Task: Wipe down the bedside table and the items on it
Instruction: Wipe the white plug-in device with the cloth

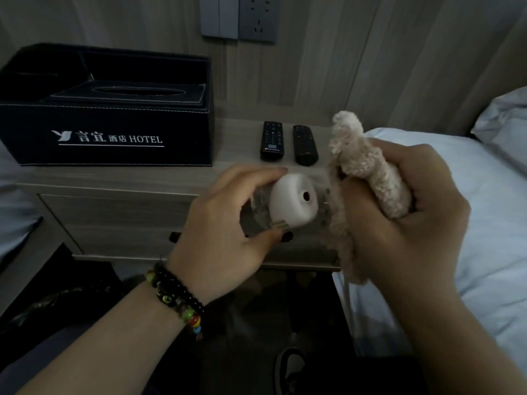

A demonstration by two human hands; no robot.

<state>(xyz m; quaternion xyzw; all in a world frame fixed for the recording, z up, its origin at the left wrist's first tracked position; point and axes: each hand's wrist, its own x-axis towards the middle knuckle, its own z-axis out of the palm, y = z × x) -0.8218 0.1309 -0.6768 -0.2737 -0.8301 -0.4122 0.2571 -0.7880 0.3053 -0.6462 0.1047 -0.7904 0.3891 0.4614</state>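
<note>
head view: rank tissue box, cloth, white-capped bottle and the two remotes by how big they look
1. tissue box, clearly largest.
2. cloth, gripped by the right hand; closer to the camera, so flattered.
3. white-capped bottle, held by the left hand; also close and partly hidden.
4. left remote and right remote: alike, a tie.

The clear body of the bottle (pixel 258 215) is mostly covered by the left hand (pixel 225 232), and the small print below its white cap is too blurred to read. Part of the fluffy cloth (pixel 368 169) is buried in the right hand (pixel 399 206), whose fingertips are hidden in its folds. The cloth also screens the tabletop (pixel 137 175) corner nearest the bed. Button markings on the two remotes (pixel 272 141) are too small to make out. The black tissue box (pixel 108 109) runs off the left edge, and the pillow (pixel 504 118) off the right
</note>
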